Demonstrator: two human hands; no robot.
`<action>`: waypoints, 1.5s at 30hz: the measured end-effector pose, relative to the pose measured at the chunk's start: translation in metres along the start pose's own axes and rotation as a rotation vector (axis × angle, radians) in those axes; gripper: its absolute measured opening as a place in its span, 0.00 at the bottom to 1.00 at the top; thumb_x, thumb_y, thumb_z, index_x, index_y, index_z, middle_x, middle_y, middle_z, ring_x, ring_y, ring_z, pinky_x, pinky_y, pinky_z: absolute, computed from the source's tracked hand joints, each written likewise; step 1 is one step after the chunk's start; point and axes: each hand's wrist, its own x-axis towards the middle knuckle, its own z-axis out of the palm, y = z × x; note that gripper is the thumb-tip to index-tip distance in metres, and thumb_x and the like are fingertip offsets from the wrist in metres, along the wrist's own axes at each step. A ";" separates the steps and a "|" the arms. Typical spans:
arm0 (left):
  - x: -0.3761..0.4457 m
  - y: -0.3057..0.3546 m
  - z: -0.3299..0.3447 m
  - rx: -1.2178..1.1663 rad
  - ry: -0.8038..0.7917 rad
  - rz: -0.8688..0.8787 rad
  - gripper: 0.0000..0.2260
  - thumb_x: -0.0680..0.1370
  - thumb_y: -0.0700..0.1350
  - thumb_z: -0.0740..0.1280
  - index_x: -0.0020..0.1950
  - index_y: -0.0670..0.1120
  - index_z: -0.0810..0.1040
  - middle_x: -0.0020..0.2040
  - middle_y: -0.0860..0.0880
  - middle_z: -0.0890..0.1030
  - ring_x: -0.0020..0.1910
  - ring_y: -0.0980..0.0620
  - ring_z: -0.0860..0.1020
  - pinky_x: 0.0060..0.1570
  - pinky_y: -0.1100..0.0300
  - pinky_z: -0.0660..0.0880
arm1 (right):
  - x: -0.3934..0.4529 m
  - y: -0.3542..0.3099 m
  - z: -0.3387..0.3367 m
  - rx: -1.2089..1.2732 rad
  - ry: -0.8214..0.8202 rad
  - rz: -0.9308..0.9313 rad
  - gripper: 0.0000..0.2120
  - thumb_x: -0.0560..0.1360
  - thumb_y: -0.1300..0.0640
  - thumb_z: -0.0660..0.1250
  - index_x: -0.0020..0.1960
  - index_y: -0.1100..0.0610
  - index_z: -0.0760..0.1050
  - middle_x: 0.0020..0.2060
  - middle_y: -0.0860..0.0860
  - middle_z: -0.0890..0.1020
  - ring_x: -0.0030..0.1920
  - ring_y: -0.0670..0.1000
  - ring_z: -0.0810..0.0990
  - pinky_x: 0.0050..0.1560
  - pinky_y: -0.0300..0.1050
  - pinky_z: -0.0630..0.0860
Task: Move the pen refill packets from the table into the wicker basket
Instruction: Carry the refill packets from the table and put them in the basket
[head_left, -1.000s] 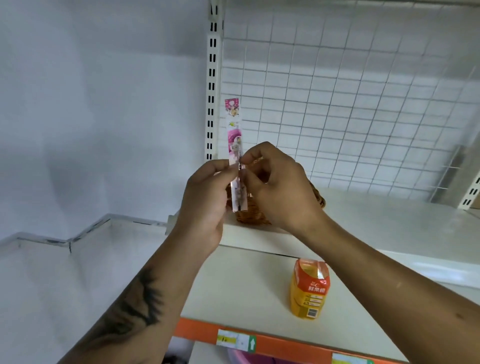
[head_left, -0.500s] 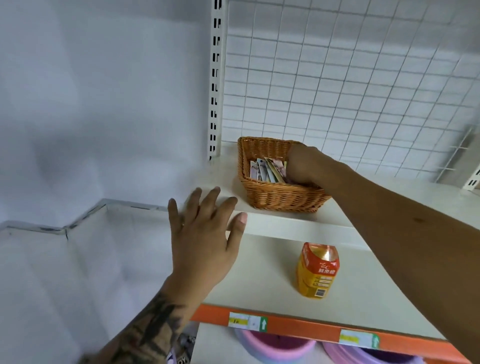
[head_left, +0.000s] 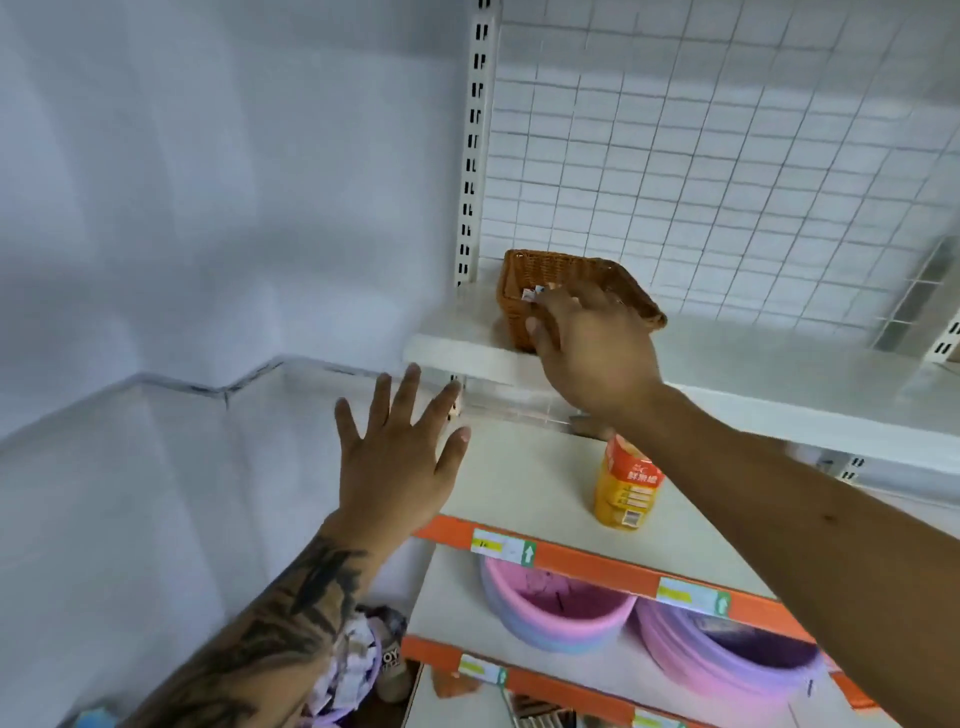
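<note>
The wicker basket is sitting on the upper shelf, with the tops of pen refill packets just showing inside it. The right hand is hovering in front of the basket, fingers loosely spread and gripping nothing. The left hand is hanging lower, fingers splayed and empty. At least part of the job looks done; no worktop or remaining packets are showing, so what is left cannot be judged.
</note>
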 end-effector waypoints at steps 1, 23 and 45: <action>-0.025 -0.005 -0.002 0.004 -0.039 -0.055 0.28 0.81 0.67 0.42 0.81 0.65 0.55 0.85 0.49 0.52 0.83 0.42 0.50 0.76 0.30 0.47 | -0.025 -0.011 0.010 -0.023 -0.002 -0.056 0.19 0.82 0.45 0.59 0.68 0.52 0.76 0.67 0.57 0.77 0.65 0.64 0.77 0.64 0.60 0.74; -0.765 -0.104 -0.126 0.142 -0.280 -1.307 0.26 0.83 0.65 0.50 0.81 0.62 0.57 0.83 0.48 0.59 0.82 0.43 0.54 0.76 0.31 0.49 | -0.575 -0.442 -0.009 0.471 -0.806 -1.029 0.25 0.83 0.39 0.57 0.76 0.47 0.66 0.76 0.55 0.69 0.71 0.59 0.74 0.69 0.57 0.71; -1.200 -0.233 -0.316 0.204 -0.099 -1.710 0.26 0.82 0.64 0.51 0.79 0.57 0.62 0.81 0.47 0.62 0.81 0.41 0.57 0.77 0.33 0.49 | -0.894 -0.834 -0.170 0.340 -0.888 -1.516 0.28 0.83 0.38 0.56 0.79 0.47 0.60 0.80 0.56 0.61 0.76 0.62 0.67 0.72 0.60 0.68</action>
